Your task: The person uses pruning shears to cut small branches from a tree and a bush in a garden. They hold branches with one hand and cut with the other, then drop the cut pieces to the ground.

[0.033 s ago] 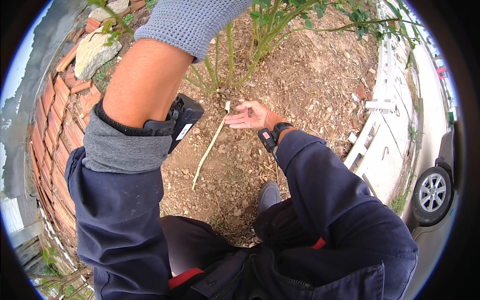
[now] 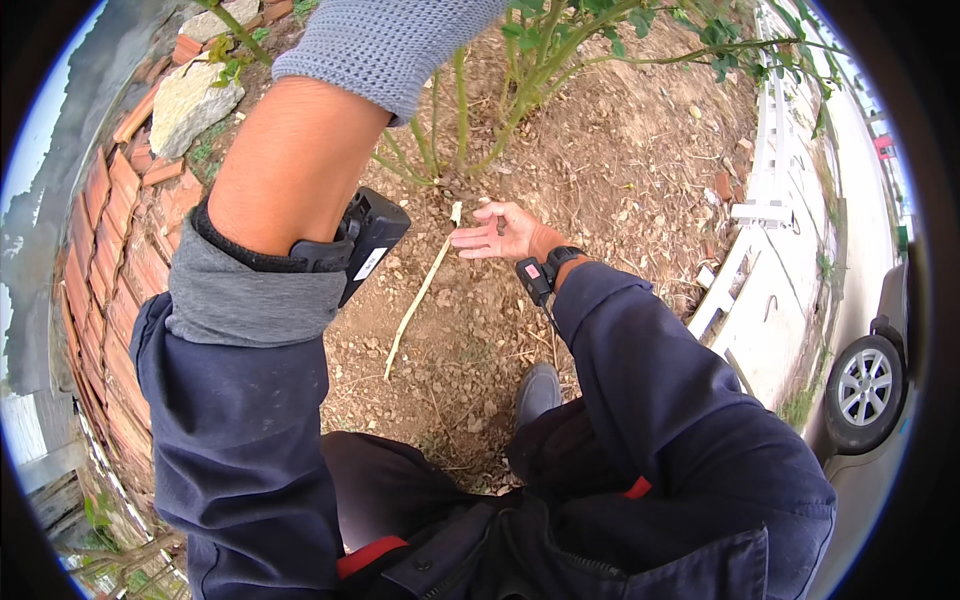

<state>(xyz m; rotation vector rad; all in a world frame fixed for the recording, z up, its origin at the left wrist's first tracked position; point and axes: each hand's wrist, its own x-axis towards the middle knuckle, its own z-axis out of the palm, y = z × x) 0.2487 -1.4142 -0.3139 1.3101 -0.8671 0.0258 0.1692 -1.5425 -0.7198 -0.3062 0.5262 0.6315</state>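
My left hand, in a grey knitted glove, reaches up past the top edge among the stems of a green-leaved shrub. Its fingers are out of the picture, so what it holds, if anything, is hidden. My right hand is bare and open above the soil, palm turned up and fingers stretched to the left. A small brown spot shows at its palm; I cannot make out what it is. Just by its fingertips runs a thin pale stick, slanting down to the left. A small whitish piece is at the stick's upper end.
Dry, stony soil surrounds the shrub. Stacked red roof tiles and a pale rock lie on the left. A white fence borders the right, with a car wheel beyond. My shoe stands below my right hand.
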